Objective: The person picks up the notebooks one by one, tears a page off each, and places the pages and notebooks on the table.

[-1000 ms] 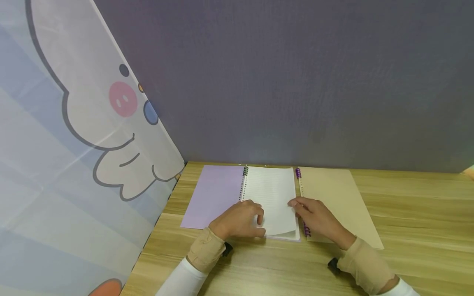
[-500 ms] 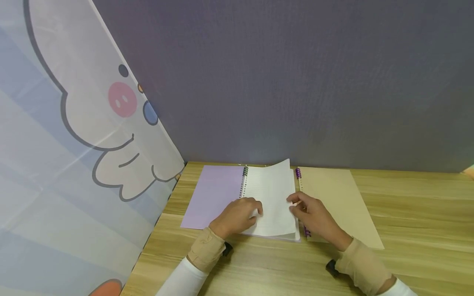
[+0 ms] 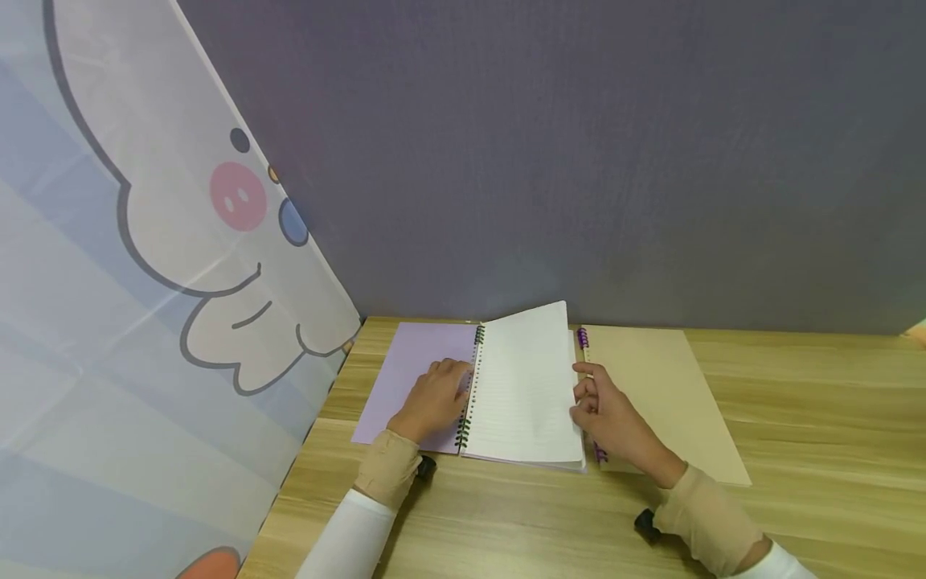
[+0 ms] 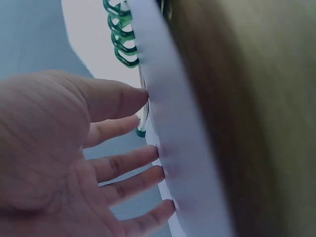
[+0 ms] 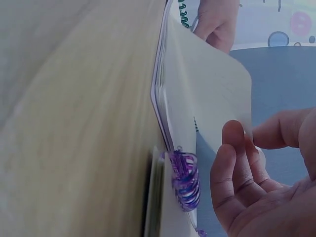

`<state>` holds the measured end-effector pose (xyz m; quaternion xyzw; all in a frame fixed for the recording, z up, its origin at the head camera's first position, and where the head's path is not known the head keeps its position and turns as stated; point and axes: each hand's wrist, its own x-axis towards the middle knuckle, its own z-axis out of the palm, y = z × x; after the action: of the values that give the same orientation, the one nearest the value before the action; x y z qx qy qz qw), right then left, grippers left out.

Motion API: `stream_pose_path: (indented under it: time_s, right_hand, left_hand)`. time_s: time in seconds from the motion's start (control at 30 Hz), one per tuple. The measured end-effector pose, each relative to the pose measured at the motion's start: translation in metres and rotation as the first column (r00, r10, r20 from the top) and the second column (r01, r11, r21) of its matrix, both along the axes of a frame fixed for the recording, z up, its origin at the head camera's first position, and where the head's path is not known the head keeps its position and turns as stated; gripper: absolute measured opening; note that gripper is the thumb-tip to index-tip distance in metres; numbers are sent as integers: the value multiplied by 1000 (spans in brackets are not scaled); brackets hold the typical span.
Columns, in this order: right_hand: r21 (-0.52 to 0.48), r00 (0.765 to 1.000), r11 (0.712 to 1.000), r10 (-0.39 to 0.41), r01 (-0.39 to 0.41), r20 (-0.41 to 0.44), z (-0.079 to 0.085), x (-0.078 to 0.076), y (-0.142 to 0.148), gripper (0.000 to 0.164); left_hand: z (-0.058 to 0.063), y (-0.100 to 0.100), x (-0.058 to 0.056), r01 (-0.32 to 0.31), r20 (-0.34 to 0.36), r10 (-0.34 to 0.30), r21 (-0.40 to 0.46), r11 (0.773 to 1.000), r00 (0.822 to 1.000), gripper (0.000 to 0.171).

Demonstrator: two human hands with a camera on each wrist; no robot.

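Note:
A spiral notebook lies spread on the table, its lilac cover (image 3: 405,362) on the left and lined white pages on the right. Green coils (image 3: 463,433) bind it. My left hand (image 3: 432,398) rests on the lilac cover beside the coils; in the left wrist view its fairly straight fingertips (image 4: 157,174) touch the lilac surface. With thumb and fingers my right hand (image 3: 611,414) pinches the right edge of a white page (image 3: 528,378). That page (image 5: 217,74) stands raised off the stack, its far corner lifted highest.
Just right of the open notebook lies a second one with a tan cover (image 3: 661,386) and purple coils (image 3: 583,338), under my right forearm. A dark grey panel (image 3: 550,161) rises behind the wooden table (image 3: 817,418). A cartoon-printed sheet (image 3: 108,338) borders the left side.
The page's far corner has lifted, with the right hand at its edge. My left hand has moved left, from the white page onto the lilac cover, uncovering the lower coils.

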<state>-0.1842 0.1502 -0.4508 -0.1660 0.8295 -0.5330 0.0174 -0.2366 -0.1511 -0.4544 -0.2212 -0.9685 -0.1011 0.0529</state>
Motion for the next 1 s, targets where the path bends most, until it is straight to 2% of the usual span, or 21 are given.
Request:
stream_pose_path:
  time_s: [0.13,0.4,0.5,0.63,0.7,0.87,1.0]
  right_hand:
    - [-33,999,999,5,-3,52,0,0,-1,57]
    - [-67,989,998,11,-1,148,0,-2,-5,52]
    - [-46,982,999,2,7,187,2,-5,-6,45]
    - [38,976,999,-26,18,214,4,-13,-6,25]
    - [46,968,999,-25,14,250,4,-17,-6,28]
    - [-59,925,998,9,14,379,6,-28,-8,38]
    - [-101,910,995,27,16,414,8,-35,-14,39]
  left_hand:
    - [2,0,-2,-9,61,11,-31,999,998,43]
    - [13,4,-3,-18,147,24,-40,999,989,37]
    - [15,5,-5,-22,159,27,-35,999,987,36]
    - [19,7,-7,-17,175,18,-7,1000,984,36]
    - [21,8,-9,-11,176,11,-2,1000,984,37]
    - [23,8,-15,-6,175,12,-36,999,985,39]
    - [23,6,-20,-30,181,41,-61,998,983,41]
